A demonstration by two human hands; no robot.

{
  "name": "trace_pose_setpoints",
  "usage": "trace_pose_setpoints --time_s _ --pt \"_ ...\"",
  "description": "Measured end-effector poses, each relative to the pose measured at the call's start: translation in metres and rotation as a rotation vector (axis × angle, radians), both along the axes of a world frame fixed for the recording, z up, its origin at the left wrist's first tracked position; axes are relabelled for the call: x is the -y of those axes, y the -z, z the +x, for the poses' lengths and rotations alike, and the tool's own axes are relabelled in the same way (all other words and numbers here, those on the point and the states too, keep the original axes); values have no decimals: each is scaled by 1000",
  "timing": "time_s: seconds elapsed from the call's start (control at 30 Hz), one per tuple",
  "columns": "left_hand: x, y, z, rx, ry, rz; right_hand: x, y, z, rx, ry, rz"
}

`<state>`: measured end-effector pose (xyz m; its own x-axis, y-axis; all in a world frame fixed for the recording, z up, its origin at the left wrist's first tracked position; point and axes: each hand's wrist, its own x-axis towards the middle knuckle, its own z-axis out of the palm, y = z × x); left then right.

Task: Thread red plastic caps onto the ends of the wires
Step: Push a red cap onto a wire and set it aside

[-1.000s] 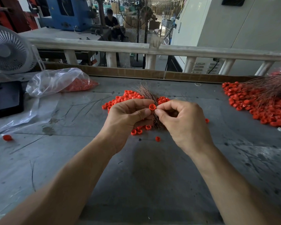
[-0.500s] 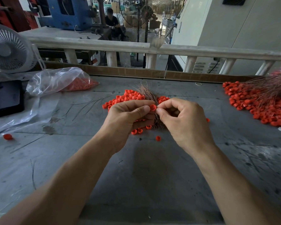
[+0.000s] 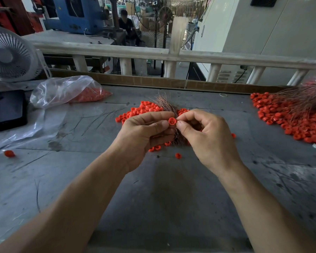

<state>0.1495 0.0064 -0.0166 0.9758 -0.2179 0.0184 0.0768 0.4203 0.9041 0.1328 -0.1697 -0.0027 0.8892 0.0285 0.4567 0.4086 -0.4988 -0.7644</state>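
the left hand [image 3: 142, 137] pinches a red cap [image 3: 172, 121] between thumb and forefinger, open side up, above the copper wire bundle [image 3: 167, 106] on the grey surface [image 3: 171, 198]. the right hand [image 3: 206, 137], fingers curled, pinches something thin at the cap's right edge; the wire itself cannot be made out. since half a second ago, the cap has tilted more toward the camera.

A scuffed grey table [image 3: 171, 198] carries loose red caps [image 3: 146, 110], copper wires [image 3: 164, 105], a plastic bag [image 3: 62, 90] and a phone [image 3: 6, 110].

Both hands, left [image 3: 142, 137] and right [image 3: 206, 139], pinch one red cap [image 3: 172, 121]; wire bundle [image 3: 167, 106] behind.
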Motion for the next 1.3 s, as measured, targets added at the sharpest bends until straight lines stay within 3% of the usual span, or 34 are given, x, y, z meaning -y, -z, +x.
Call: trace_pose_setpoints --time_s 0.83,1.13,1.3 --pt "2 -2 -1 79 40 -73 -1 9 7 -143 -74 222" --pt "4 -2 -2 66 33 -149 -2 9 7 -151 -42 192" --pt "1 -1 2 54 -39 -125 6 -1 3 62 140 -68"
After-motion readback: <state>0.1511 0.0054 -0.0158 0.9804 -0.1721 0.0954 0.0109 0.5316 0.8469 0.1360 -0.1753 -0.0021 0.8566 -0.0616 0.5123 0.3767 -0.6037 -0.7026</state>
